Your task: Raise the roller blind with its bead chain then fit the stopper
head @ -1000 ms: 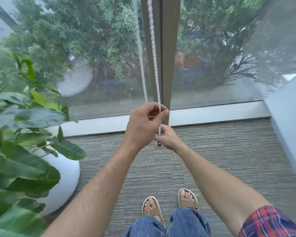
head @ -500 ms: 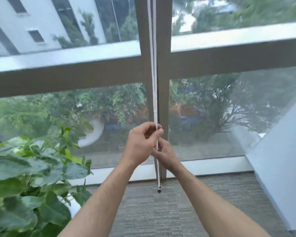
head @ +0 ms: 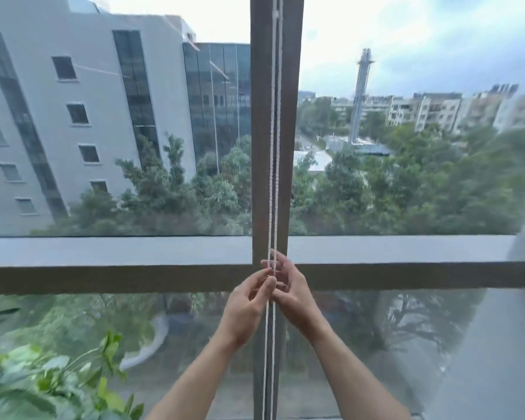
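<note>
A tall window looks over buildings. The bead chain (head: pixel 272 165) hangs vertically between both hands; left hand (head: pixel 246 307) and right hand (head: pixel 290 294) each pinch it, level.

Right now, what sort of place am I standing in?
Probably an upper-floor office or flat, at a tall glazed window. Outside lie treetops and a multi-storey building; a bead chain hangs down the window frame, with a leafy houseplant beside you.
</note>
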Demonstrator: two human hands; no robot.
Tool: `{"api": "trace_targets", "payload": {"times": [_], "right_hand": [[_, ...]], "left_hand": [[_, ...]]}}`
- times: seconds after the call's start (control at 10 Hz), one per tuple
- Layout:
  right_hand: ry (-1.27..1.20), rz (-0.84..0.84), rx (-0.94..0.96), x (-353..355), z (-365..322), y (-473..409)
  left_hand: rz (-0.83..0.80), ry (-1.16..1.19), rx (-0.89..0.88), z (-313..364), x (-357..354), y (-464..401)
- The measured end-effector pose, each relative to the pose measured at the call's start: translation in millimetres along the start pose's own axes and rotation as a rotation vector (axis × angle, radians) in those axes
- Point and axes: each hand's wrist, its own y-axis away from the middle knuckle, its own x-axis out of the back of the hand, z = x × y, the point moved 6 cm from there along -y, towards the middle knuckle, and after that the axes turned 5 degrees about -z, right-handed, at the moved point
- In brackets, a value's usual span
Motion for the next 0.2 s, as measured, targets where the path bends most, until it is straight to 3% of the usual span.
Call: {"api": "trace_targets", "payload": {"times": [0.1, 0.2], "right_hand": [[0.11, 0.031, 0.035, 12.1, -44.5, -18.2], [0.33, 0.186, 0.135, 30.8, -87.8, -32.0]], "left_hand": [[0.03, -0.143, -0.082, 42.9, 7.3, -15.7], [0.092, -0.346, -0.196, 85.0, 22.2, -32.3]]}}
